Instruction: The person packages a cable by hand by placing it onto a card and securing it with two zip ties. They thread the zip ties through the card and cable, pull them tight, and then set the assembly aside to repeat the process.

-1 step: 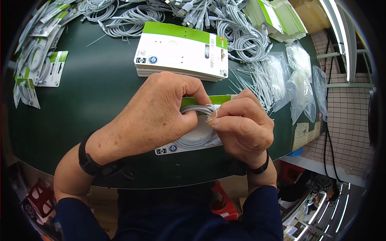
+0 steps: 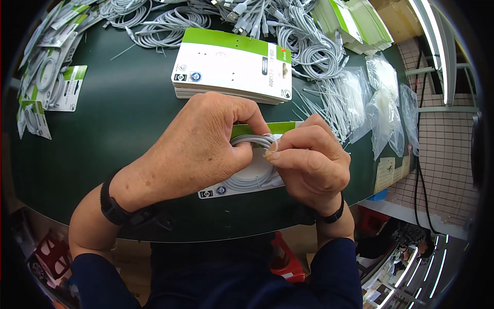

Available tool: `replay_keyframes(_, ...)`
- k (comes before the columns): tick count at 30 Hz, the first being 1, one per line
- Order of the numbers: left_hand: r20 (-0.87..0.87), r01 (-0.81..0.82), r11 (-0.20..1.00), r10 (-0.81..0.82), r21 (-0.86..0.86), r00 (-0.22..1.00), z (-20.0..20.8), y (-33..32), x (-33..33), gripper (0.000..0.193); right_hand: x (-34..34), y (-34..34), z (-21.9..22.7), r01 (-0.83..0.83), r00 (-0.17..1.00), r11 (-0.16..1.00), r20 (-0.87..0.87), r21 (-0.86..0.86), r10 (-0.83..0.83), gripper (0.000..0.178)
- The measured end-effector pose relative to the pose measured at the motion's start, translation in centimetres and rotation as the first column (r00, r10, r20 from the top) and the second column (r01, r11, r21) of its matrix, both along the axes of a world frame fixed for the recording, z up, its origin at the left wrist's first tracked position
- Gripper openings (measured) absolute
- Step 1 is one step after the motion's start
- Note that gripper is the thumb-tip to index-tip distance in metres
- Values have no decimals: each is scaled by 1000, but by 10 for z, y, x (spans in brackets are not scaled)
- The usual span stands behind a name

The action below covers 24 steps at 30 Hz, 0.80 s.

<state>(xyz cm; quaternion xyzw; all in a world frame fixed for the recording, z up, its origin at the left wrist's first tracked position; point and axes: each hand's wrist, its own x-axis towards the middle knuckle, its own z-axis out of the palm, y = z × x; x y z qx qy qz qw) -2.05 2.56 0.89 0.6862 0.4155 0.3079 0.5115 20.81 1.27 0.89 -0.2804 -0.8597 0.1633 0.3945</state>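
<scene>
A coiled grey-white cable [image 2: 246,183] lies against a white and green packaging card [image 2: 289,125] at the table's near middle. My left hand [image 2: 200,141] is closed on the upper part of the coil, thumb and forefinger around its strands. Just to the right, my right hand [image 2: 321,162] pinches a thin white cable tie [image 2: 277,144] that loops around those strands. Its end is hidden between my fingertips. Both hands cover parts of the card and coil.
Beyond my hands stands a stack of cards [image 2: 226,62]. Loose cable ties [image 2: 337,105] and clear plastic bags [image 2: 385,103] lie at right. Bundled cables [image 2: 314,49] fill the far side; carded cables [image 2: 49,77] are piled at left. More cards [image 2: 355,26] stand far right.
</scene>
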Motion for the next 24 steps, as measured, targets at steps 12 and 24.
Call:
replay_keyframes(12,-8,0,1000,0,-2,1000,-3,0,1,22,-1,-1,-1,17,999,999,-37,-48,-19,33)
replay_keyframes(24,35,26,995,-22,-96,999,-2,2,1,21,-5,0,2,-14,992,994,126,110,0,32)
